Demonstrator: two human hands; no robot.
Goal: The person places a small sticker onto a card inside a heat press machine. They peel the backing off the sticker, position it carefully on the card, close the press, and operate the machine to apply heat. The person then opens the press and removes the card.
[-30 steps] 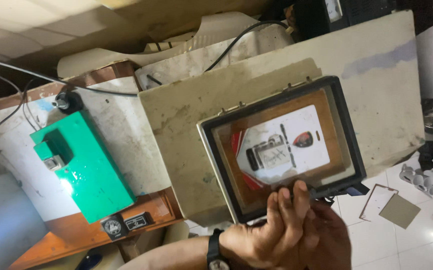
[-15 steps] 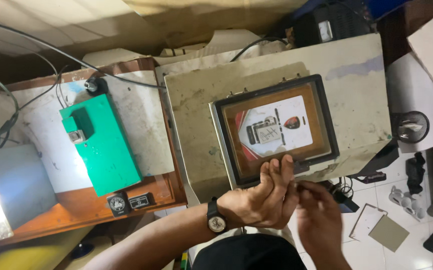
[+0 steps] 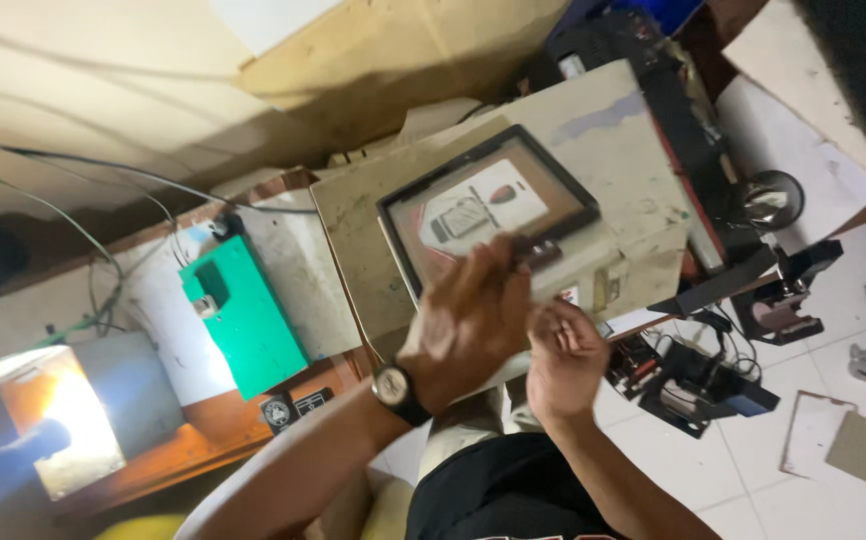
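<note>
Compared with half a second ago, the left hand (image 3: pixel 473 320) has moved up over the near edge of the black frame (image 3: pixel 488 205), and its fingers now lie on the small dark catch (image 3: pixel 538 250) at the lower right corner of this frame. Whether the fingers pinch the catch or only press on it, I cannot tell. The right hand (image 3: pixel 563 360) has come closer, just at 5 o'clock of the left hand; it is loosely curled and I see nothing in it. The work seems to be at the closing or locking of the frame.

The frame lies on the beige machine box (image 3: pixel 613 130) and holds a printed sheet (image 3: pixel 483 210) under glass.

At 9 o'clock of the frame lies a green plate (image 3: pixel 243 315) on the worktop (image 3: pixel 183 450). At 3 o'clock stand a dark clamp tool (image 3: pixel 783 290) and cables (image 3: pixel 688 385) on the tiled floor (image 3: pixel 753 460). Nothing stands between the hands and the frame.
</note>
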